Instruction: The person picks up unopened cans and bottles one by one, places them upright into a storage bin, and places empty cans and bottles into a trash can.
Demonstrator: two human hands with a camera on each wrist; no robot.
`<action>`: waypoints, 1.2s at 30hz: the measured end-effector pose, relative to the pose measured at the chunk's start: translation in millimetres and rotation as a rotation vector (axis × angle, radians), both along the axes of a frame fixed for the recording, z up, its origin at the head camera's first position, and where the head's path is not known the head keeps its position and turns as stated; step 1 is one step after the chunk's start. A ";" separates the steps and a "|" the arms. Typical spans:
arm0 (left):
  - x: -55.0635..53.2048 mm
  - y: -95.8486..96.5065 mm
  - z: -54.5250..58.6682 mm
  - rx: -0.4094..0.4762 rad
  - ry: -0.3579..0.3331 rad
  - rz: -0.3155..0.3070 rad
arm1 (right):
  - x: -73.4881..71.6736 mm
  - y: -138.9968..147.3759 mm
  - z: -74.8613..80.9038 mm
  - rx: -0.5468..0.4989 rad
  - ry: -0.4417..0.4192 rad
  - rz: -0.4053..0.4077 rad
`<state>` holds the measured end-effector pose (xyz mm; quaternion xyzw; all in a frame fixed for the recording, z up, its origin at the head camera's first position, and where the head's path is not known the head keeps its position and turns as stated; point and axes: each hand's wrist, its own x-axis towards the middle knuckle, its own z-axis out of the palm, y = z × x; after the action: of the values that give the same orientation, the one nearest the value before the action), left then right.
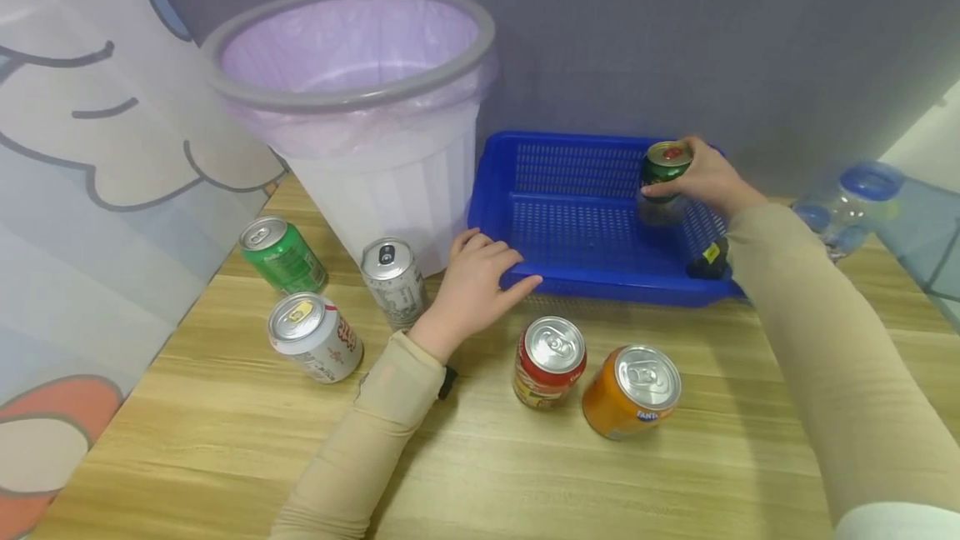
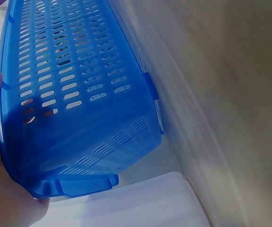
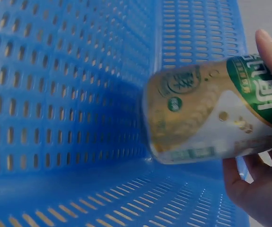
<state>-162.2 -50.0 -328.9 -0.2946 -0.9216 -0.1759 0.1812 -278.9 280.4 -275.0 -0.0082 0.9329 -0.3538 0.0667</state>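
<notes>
My right hand (image 1: 711, 180) grips a green and gold drink can (image 1: 667, 163) at the back right of the blue plastic basket (image 1: 592, 279). In the right wrist view the can (image 3: 197, 111) lies sideways across the picture, inside the slotted basket walls (image 3: 55, 104); whether its base touches the floor of the basket cannot be told. At the basket's front left corner, my left hand (image 1: 474, 294) holds the rim. The left wrist view shows that hand (image 2: 8, 194) around the rim, with skin showing through the slots.
A white bin (image 1: 375, 165) with a purple liner stands left of the basket. On the wooden table are a green can (image 1: 288, 261), white can (image 1: 318, 340), silver-grey can (image 1: 397, 286), red can (image 1: 550, 365) and orange Fanta can (image 1: 630, 394). A clear blue-lidded container (image 1: 851, 211) is at the right.
</notes>
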 end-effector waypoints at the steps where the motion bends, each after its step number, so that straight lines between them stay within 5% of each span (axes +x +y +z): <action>1: -0.1 -0.1 -0.3 -0.001 0.000 -0.001 | 0.0 0.1 -0.7 0.032 0.000 0.009; 15: -1.6 -2.4 0.2 -0.001 0.022 -0.002 | -7.5 -2.7 -5.2 0.143 0.053 0.056; 36: -4.5 -2.0 -2.1 -0.008 0.020 0.003 | -8.6 1.6 -7.3 0.245 0.105 0.018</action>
<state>-166.7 -52.0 -331.1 -0.2955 -0.9210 -0.1690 0.1895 -287.6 282.0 -282.3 -0.0269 0.9712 -0.2357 0.0215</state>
